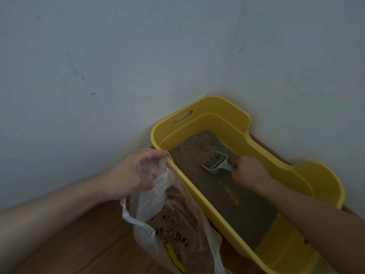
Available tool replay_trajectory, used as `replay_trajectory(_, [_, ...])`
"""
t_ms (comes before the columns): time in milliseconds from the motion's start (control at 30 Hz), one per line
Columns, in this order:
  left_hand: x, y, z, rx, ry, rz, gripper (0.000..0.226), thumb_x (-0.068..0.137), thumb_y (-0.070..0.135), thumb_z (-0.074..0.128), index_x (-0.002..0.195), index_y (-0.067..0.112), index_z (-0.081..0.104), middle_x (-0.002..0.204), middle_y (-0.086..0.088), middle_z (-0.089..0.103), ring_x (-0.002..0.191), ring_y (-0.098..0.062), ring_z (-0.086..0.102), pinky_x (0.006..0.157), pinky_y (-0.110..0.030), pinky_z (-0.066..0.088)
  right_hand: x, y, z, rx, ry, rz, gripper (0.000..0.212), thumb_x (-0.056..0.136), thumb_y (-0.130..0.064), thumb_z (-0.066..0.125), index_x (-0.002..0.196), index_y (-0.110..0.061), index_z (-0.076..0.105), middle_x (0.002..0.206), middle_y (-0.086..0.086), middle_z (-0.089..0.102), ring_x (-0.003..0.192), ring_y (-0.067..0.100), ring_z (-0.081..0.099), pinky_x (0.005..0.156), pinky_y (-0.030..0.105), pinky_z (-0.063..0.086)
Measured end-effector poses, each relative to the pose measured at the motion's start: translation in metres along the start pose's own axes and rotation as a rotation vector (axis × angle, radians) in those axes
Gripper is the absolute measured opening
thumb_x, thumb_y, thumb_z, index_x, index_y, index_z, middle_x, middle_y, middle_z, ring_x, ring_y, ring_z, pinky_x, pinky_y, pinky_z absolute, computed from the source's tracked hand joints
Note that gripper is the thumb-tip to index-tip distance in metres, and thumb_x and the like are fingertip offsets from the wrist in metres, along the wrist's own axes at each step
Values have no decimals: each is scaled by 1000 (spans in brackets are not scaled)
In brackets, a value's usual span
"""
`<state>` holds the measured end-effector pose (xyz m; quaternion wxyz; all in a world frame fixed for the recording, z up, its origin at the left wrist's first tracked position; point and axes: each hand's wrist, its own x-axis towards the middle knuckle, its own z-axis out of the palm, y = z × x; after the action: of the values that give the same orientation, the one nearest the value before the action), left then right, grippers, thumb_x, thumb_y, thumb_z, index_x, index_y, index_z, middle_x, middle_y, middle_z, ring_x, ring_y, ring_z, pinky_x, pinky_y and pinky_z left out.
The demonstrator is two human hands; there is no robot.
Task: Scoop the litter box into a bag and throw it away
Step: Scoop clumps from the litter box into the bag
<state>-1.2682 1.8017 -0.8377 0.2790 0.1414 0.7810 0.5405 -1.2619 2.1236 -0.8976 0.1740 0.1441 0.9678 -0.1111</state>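
A yellow litter box (324, 186) stands in the corner of the room, filled with brownish-grey litter (199, 151). My right hand (248, 172) is inside the box, closed around the handle of a pale blue slotted scoop (216, 163) whose blade rests on the litter. My left hand (136, 173) grips the top of a thin clear plastic bag (173, 224) just outside the box's left rim. The bag hangs open beside the box, with dark and yellow print on it.
White walls meet in a corner right behind the box. A wooden floor (83, 244) lies below my left arm. The box's near end has a lowered entry (284, 248).
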Motion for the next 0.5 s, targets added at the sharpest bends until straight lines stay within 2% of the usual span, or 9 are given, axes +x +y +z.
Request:
replay_trajectory(133, [1,-1,-1,-12,-23,0,78,75,-21,67,132,31,57,131,9,56,110,-15,65,87,-44,58,14,-9,8,34,33,-28,19,90,-13,56,102,-11,71,78,2,64,69,14,63,63,31,59])
replay_trajectory(300, [3,-3,0,-19,-23,27,78,74,-23,67,132,28,57,130,11,55,109,-8,64,77,-23,56,27,-20,19,116,49,-73,19,89,-11,58,103,-8,71,86,7,67,72,17,63,65,36,57])
replay_trajectory(400, [4,-5,-1,-35,-34,13,79,74,-22,66,131,32,59,129,15,55,105,-21,67,74,-40,53,31,-26,26,148,75,-87,19,88,-10,59,103,-9,71,84,8,68,70,20,61,62,37,54])
replay_trajectory(433, [4,-5,-1,-40,-36,7,79,74,-22,66,131,32,58,130,14,55,103,-25,67,70,-40,52,31,-26,28,158,81,-87,20,88,-10,58,104,-9,71,84,8,67,70,20,61,63,38,54])
replay_trajectory(500, [3,-4,0,-37,-38,5,79,75,-23,65,132,31,57,132,11,53,97,-20,69,62,-28,51,31,-24,32,171,92,-93,21,90,-12,59,108,-11,70,86,7,67,71,20,61,65,39,55])
